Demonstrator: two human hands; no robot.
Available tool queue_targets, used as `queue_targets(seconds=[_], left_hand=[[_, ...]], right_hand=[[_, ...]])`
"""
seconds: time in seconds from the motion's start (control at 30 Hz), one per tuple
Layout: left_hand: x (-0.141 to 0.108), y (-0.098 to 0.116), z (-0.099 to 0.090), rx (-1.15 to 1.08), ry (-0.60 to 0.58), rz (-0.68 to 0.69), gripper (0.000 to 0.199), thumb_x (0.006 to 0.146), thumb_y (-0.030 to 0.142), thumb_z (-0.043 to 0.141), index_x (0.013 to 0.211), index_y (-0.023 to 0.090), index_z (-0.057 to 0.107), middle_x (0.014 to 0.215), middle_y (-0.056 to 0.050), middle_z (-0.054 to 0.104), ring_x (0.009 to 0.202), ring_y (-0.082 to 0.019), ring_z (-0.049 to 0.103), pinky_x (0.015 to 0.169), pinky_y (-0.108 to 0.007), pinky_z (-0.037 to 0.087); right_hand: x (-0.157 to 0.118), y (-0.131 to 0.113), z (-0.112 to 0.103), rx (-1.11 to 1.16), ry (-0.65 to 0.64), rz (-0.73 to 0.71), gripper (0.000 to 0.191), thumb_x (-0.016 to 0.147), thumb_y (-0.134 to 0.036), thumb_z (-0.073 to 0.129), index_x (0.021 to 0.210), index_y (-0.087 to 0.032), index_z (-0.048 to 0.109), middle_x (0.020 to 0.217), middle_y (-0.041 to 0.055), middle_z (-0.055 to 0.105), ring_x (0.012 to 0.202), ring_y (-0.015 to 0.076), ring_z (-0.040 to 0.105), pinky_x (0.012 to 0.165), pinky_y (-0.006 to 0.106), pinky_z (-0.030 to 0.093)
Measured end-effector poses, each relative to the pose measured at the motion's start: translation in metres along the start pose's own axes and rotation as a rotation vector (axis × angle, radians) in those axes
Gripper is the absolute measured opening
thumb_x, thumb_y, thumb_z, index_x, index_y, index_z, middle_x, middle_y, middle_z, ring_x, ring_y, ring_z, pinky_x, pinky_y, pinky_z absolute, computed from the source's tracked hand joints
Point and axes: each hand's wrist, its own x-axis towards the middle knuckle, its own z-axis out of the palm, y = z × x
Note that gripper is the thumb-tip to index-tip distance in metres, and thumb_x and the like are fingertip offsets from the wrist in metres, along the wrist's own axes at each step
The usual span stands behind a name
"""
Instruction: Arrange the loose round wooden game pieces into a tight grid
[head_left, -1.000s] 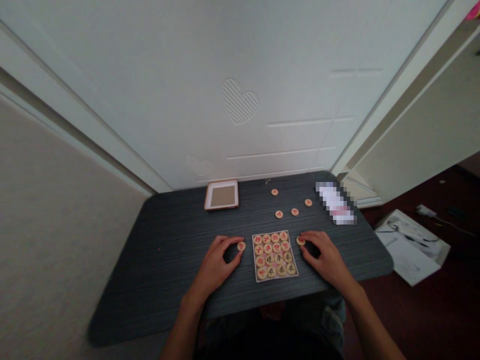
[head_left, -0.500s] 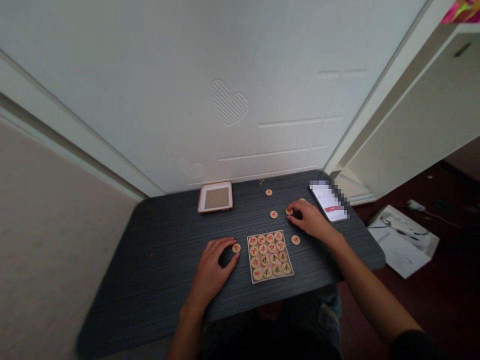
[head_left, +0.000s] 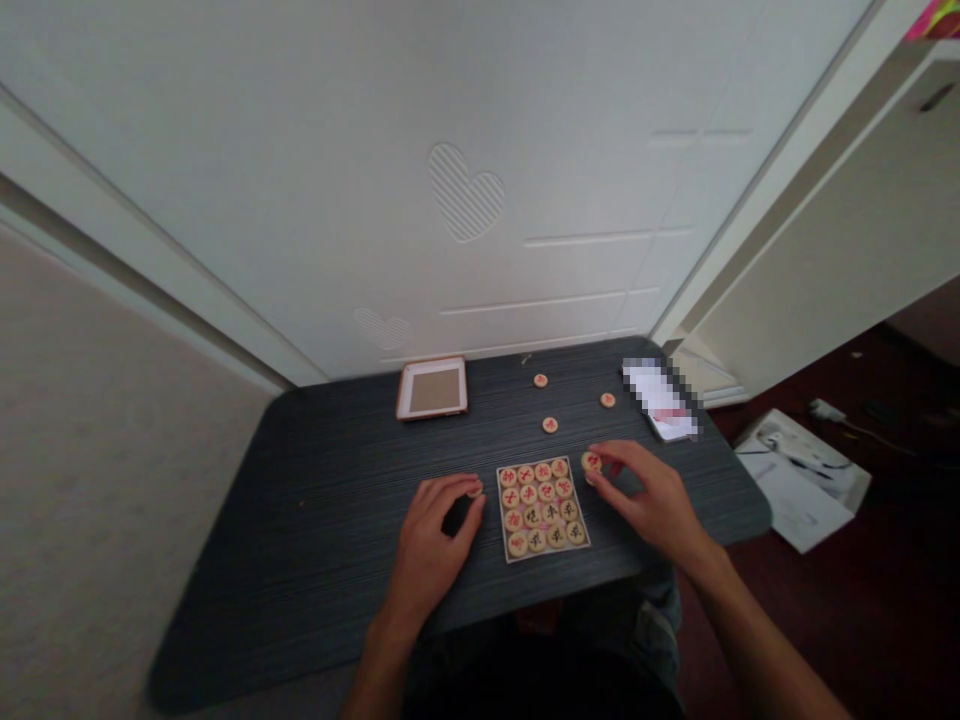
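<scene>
A square box (head_left: 504, 512) of Chinese chess pieces stands between my hands, its pieces in rows with red and black characters. My left hand (head_left: 435, 530), to the left of the box, pinches a round chess piece (head_left: 476, 489), which is tilted and partly covered by the fingers. Just right of the box's upper corner, my right hand (head_left: 649, 495) grips another piece (head_left: 592, 461) with a red character between thumb and fingers. The edge of a second piece seems to show beneath it; I cannot tell whether the two touch.
Three loose red-marked pieces lie beyond the box: one at the back (head_left: 541, 381), one nearer (head_left: 550, 425), one to the right (head_left: 607, 400). A shallow box lid (head_left: 403, 400) sits by the wall, and a phone (head_left: 660, 395) at the table's right end.
My right hand has brought its piece nearer, over the spot where a loose piece lay beside the box. My left hand has closed on its piece and tilted it.
</scene>
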Motion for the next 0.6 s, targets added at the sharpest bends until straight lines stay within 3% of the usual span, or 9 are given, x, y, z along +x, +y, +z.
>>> queue_targets(seconds=[0.13, 0.27, 0.4, 0.6], left_hand=[[-0.005, 0.049, 0.006, -0.205, -0.11, -0.18, 0.019, 0.095, 0.039, 0.061, 0.104, 0.027, 0.072, 0.097, -0.001, 0.076, 0.078, -0.019, 0.066, 0.073, -0.033, 0.054], [-0.008, 0.081, 0.02, -0.507, -0.327, -0.298, 0.027, 0.095, 0.041, 0.06, 0.108, 0.021, 0.072, 0.096, -0.005, 0.076, 0.079, -0.017, 0.067, 0.074, -0.028, 0.053], [-0.009, 0.086, 0.027, -0.647, -0.413, -0.355, 0.031, 0.095, 0.043, 0.058, 0.096, 0.016, 0.073, 0.082, -0.004, 0.073, 0.071, -0.016, 0.063, 0.068, -0.025, 0.05], [-0.013, 0.085, 0.023, -0.567, -0.446, -0.384, 0.038, 0.098, 0.045, 0.053, 0.083, 0.016, 0.072, 0.07, -0.002, 0.067, 0.068, -0.016, 0.06, 0.063, -0.024, 0.044]], right_hand=[[-0.021, -0.029, 0.009, 0.039, -0.024, -0.124, 0.032, 0.094, -0.03, 0.066, 0.126, -0.03, 0.064, 0.114, 0.0051, 0.074, 0.102, 0.0236, 0.072, 0.094, 0.04, 0.06], [-0.028, -0.046, 0.018, 0.088, -0.078, -0.27, 0.039, 0.095, -0.02, 0.064, 0.132, -0.027, 0.058, 0.119, 0.0066, 0.073, 0.11, 0.0206, 0.07, 0.097, 0.035, 0.059], [-0.031, -0.052, 0.026, 0.135, -0.122, -0.359, 0.039, 0.096, -0.013, 0.06, 0.133, -0.025, 0.058, 0.119, 0.007, 0.072, 0.111, 0.0189, 0.068, 0.099, 0.034, 0.057], [-0.038, -0.051, 0.034, 0.174, -0.128, -0.237, 0.031, 0.095, -0.016, 0.061, 0.125, -0.025, 0.064, 0.117, 0.0078, 0.07, 0.109, 0.0197, 0.067, 0.095, 0.034, 0.058]])
